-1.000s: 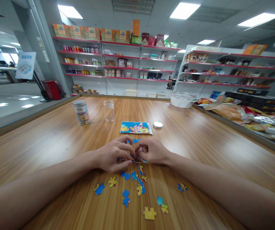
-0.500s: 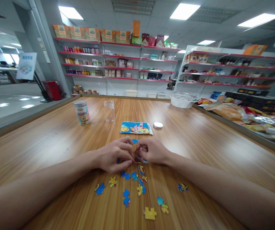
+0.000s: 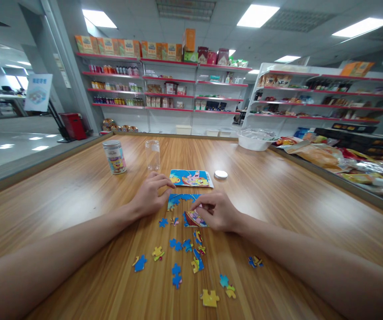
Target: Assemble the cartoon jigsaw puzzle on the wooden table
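A partly joined jigsaw puzzle (image 3: 195, 219) lies flat on the table, with a blue top edge and a red-brown boat. My right hand (image 3: 220, 212) rests over its right side, fingers curled and thumb and forefinger close together at the pieces; what is between them is hidden. My left hand (image 3: 153, 193) is open beside the puzzle's upper left, fingertips near the lower left of the picture card (image 3: 191, 178). Just below that hand are a loose blue piece (image 3: 163, 222) and a small multicoloured piece (image 3: 174, 221). Several more loose pieces lie nearer me, including a yellow one (image 3: 210, 298).
A printed tin (image 3: 114, 158) and a clear plastic jar (image 3: 152, 155) stand at the back left. A round silver lid (image 3: 220, 175) lies right of the card. A white basin (image 3: 254, 141) and snack packets (image 3: 324, 155) are at the far right. Stocked shelves (image 3: 169, 81) stand behind.
My left hand has lifted off the puzzle and moved up and left, uncovering two loose pieces. The boat section, tilted under my fingers before, now lies flat; my right hand has shifted slightly.
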Demonstrator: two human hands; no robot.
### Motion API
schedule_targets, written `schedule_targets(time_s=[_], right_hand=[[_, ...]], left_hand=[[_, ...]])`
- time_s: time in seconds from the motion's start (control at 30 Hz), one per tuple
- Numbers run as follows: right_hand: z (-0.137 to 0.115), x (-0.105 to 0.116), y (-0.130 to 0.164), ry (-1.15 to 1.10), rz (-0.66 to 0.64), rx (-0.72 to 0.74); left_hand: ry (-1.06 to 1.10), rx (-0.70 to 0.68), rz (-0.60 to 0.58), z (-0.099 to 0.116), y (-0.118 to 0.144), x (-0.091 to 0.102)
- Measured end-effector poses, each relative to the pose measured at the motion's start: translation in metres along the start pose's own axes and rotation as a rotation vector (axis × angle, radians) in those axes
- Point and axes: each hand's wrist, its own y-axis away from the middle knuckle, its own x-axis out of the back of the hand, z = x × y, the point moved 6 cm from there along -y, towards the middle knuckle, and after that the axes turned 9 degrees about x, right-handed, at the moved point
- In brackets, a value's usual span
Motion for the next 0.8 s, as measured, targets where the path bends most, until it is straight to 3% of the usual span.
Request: schedule_targets(time_s=[0.17, 0.8], right_hand=[[-0.02, -0.005, -0.002, -0.04, -0.125, 0.204], [-0.014, -0.009, -0.001, -0.116, -0.141, 0.117]], left_hand=[[-0.014, 0.005, -0.09, -0.009, -0.002, -0.007], [-0.047, -0.007, -0.151, -0.006, 0.0, -0.014]])
